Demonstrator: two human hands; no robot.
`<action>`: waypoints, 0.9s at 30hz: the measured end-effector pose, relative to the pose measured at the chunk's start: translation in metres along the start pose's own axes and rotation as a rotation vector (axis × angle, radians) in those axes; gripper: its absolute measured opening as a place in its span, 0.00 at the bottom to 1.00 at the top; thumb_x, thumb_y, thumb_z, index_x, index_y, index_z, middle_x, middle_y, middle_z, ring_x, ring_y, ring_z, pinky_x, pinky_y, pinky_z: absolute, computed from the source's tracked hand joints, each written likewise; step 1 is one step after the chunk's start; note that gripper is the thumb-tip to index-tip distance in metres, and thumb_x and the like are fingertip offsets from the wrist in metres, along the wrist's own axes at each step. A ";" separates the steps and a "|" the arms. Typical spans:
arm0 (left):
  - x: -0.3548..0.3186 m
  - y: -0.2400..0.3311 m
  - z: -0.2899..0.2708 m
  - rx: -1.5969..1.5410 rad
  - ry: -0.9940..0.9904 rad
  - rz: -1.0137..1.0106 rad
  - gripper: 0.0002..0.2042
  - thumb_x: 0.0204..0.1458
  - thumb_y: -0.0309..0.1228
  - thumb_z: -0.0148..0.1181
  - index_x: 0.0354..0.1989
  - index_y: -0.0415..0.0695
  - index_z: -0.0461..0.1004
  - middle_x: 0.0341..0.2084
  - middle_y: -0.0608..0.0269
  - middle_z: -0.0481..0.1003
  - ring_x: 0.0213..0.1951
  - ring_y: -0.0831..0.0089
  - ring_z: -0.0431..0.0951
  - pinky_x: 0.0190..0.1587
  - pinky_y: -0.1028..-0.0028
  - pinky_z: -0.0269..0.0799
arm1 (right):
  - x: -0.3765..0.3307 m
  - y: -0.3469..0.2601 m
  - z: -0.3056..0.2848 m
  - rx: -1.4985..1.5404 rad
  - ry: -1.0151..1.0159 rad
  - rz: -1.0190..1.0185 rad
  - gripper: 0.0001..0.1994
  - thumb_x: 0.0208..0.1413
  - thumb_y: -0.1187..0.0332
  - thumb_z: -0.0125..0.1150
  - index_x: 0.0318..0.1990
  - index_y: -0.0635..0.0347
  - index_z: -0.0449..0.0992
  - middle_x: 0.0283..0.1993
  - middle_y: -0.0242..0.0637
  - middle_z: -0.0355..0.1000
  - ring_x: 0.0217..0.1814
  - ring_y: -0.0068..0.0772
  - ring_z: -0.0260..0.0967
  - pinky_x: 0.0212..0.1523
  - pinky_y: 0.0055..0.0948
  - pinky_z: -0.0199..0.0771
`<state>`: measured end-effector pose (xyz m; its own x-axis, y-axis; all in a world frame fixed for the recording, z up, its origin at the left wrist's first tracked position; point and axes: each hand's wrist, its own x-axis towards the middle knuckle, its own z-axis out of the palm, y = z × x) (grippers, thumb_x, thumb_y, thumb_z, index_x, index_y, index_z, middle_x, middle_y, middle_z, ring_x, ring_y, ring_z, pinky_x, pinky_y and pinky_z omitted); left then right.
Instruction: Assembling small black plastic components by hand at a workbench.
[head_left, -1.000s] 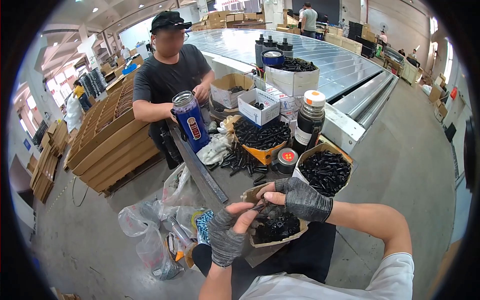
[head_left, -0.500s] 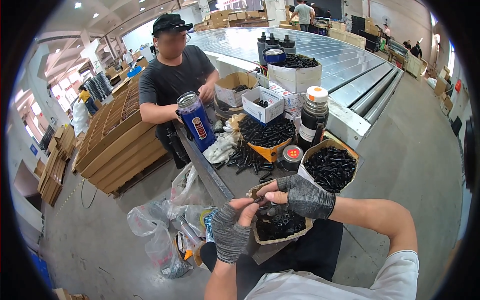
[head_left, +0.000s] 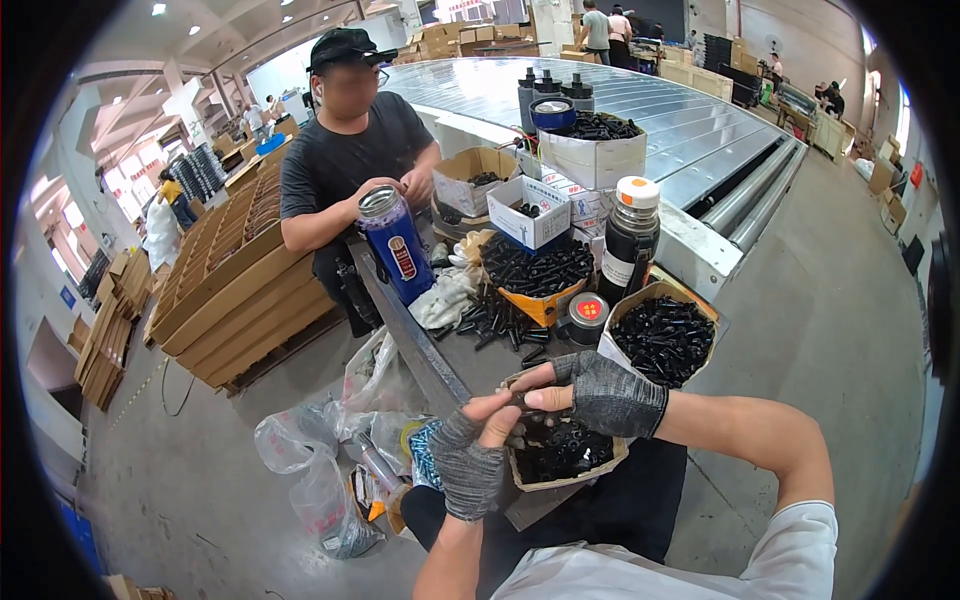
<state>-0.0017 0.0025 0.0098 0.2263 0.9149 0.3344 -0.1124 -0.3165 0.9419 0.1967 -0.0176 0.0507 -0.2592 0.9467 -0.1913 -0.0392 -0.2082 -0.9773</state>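
My left hand [head_left: 472, 460] and my right hand [head_left: 610, 395], both in grey fingerless knit gloves, meet over an open carton [head_left: 590, 475] of small black parts. Fingertips and thumbs of both are pinched together around a small dark part [head_left: 519, 398]; its kind is too small to make out, and fingers cover most of it. Just beyond my right hand stands a white-sided box [head_left: 612, 350] heaped with short black cylindrical pieces [head_left: 662, 338]. More such pieces [head_left: 490, 318] lie loose on the bench [head_left: 455, 350].
Across the bench, a person [head_left: 350, 150] in a dark shirt works with both hands near a carton [head_left: 470, 165]. A blue bottle [head_left: 398, 245], white gloves [head_left: 445, 298], a black flask [head_left: 630, 240] and a round tin [head_left: 586, 312] crowd the bench. Plastic bags [head_left: 330, 455] hang at its left side.
My fingers have shifted slightly around the small dark part, still pinched together. Across the bench, the person's hands have come closer together. The view has moved a little.
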 end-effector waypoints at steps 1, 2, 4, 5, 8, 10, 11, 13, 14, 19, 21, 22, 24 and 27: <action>0.001 0.001 0.000 -0.001 0.000 0.000 0.08 0.55 0.25 0.66 0.42 0.38 0.81 0.34 0.64 0.80 0.36 0.77 0.77 0.42 0.77 0.71 | 0.000 -0.004 0.000 -0.031 -0.005 0.007 0.23 0.60 0.60 0.63 0.57 0.65 0.74 0.50 0.38 0.76 0.51 0.27 0.72 0.53 0.28 0.73; 0.002 0.003 -0.001 0.014 -0.005 -0.025 0.09 0.55 0.25 0.66 0.43 0.38 0.81 0.34 0.64 0.80 0.36 0.77 0.77 0.42 0.77 0.72 | 0.000 -0.007 0.000 -0.061 -0.011 0.016 0.23 0.60 0.59 0.63 0.57 0.65 0.74 0.50 0.38 0.76 0.51 0.27 0.72 0.53 0.28 0.73; 0.003 0.007 0.000 0.028 -0.008 -0.050 0.09 0.55 0.25 0.66 0.43 0.38 0.81 0.34 0.64 0.80 0.36 0.77 0.77 0.43 0.77 0.72 | -0.003 -0.013 0.004 -0.093 0.011 -0.019 0.23 0.61 0.59 0.62 0.57 0.65 0.74 0.51 0.39 0.75 0.52 0.28 0.72 0.54 0.28 0.73; 0.003 0.009 0.002 -0.008 0.020 -0.079 0.09 0.55 0.25 0.66 0.43 0.38 0.81 0.33 0.63 0.81 0.36 0.77 0.78 0.42 0.77 0.72 | -0.004 -0.016 0.004 -0.126 0.033 -0.057 0.23 0.62 0.58 0.60 0.57 0.66 0.73 0.51 0.40 0.75 0.53 0.28 0.71 0.55 0.29 0.72; 0.004 0.011 0.002 -0.190 0.077 -0.179 0.09 0.55 0.25 0.66 0.43 0.38 0.80 0.32 0.62 0.81 0.35 0.77 0.78 0.41 0.77 0.73 | 0.000 -0.006 -0.002 0.141 0.010 -0.046 0.23 0.64 0.60 0.57 0.60 0.68 0.69 0.54 0.43 0.74 0.58 0.30 0.69 0.58 0.30 0.70; 0.004 0.002 -0.003 -0.270 0.141 -0.222 0.09 0.55 0.25 0.65 0.43 0.38 0.79 0.32 0.63 0.81 0.34 0.78 0.77 0.39 0.77 0.73 | -0.002 0.000 -0.006 0.319 -0.033 -0.023 0.24 0.64 0.61 0.56 0.61 0.69 0.67 0.57 0.45 0.72 0.60 0.32 0.68 0.60 0.30 0.69; 0.004 0.001 -0.004 -0.273 0.142 -0.221 0.09 0.55 0.25 0.65 0.43 0.38 0.79 0.32 0.63 0.81 0.34 0.78 0.77 0.39 0.77 0.73 | -0.003 0.002 -0.008 0.500 -0.075 0.003 0.25 0.64 0.62 0.55 0.62 0.70 0.64 0.59 0.46 0.71 0.62 0.33 0.67 0.62 0.31 0.67; 0.003 -0.001 -0.006 -0.129 0.161 -0.135 0.09 0.55 0.27 0.66 0.43 0.38 0.79 0.32 0.64 0.81 0.34 0.79 0.77 0.40 0.77 0.73 | -0.004 0.004 -0.012 0.515 -0.094 -0.003 0.25 0.62 0.68 0.53 0.64 0.71 0.61 0.63 0.48 0.67 0.64 0.35 0.66 0.65 0.31 0.66; 0.002 -0.001 -0.006 -0.131 0.163 -0.135 0.09 0.55 0.27 0.66 0.43 0.38 0.79 0.32 0.64 0.81 0.34 0.79 0.77 0.40 0.77 0.73 | -0.004 0.004 -0.012 0.423 -0.094 -0.015 0.25 0.60 0.70 0.53 0.64 0.71 0.62 0.63 0.48 0.67 0.64 0.35 0.66 0.65 0.30 0.66; 0.001 0.005 -0.005 -0.081 0.158 -0.103 0.10 0.55 0.28 0.66 0.43 0.38 0.79 0.32 0.66 0.79 0.33 0.80 0.75 0.38 0.79 0.71 | -0.003 0.009 -0.012 0.361 -0.101 -0.029 0.27 0.55 0.75 0.51 0.64 0.71 0.62 0.63 0.46 0.69 0.64 0.32 0.66 0.63 0.27 0.66; 0.001 0.006 -0.005 -0.073 0.153 -0.101 0.10 0.55 0.29 0.66 0.43 0.38 0.79 0.31 0.66 0.79 0.33 0.80 0.75 0.38 0.79 0.71 | -0.007 0.006 -0.013 0.268 -0.077 -0.019 0.26 0.56 0.73 0.52 0.64 0.71 0.63 0.61 0.45 0.70 0.62 0.30 0.67 0.62 0.27 0.67; 0.001 0.007 -0.005 -0.061 0.150 -0.099 0.10 0.55 0.29 0.66 0.43 0.38 0.79 0.31 0.66 0.79 0.33 0.80 0.75 0.39 0.79 0.71 | -0.006 0.007 -0.014 0.265 -0.074 -0.019 0.26 0.56 0.73 0.52 0.64 0.71 0.63 0.61 0.45 0.70 0.62 0.30 0.67 0.62 0.27 0.67; 0.000 0.009 -0.005 -0.072 0.128 -0.097 0.10 0.55 0.29 0.66 0.43 0.38 0.79 0.31 0.66 0.79 0.33 0.80 0.75 0.39 0.79 0.71 | -0.006 0.010 -0.016 0.235 -0.056 -0.074 0.25 0.58 0.72 0.54 0.63 0.70 0.64 0.60 0.44 0.71 0.60 0.29 0.68 0.61 0.28 0.68; -0.001 0.008 -0.005 -0.082 0.103 -0.094 0.10 0.55 0.28 0.67 0.43 0.38 0.79 0.31 0.66 0.79 0.33 0.79 0.75 0.39 0.79 0.71 | -0.010 0.001 -0.012 0.139 -0.041 -0.065 0.23 0.59 0.71 0.56 0.61 0.69 0.66 0.57 0.43 0.73 0.57 0.29 0.70 0.60 0.28 0.70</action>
<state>-0.0079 0.0003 0.0169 0.1392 0.9617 0.2360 -0.1750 -0.2107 0.9618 0.2105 -0.0241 0.0508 -0.2908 0.9490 -0.1213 -0.1900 -0.1816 -0.9649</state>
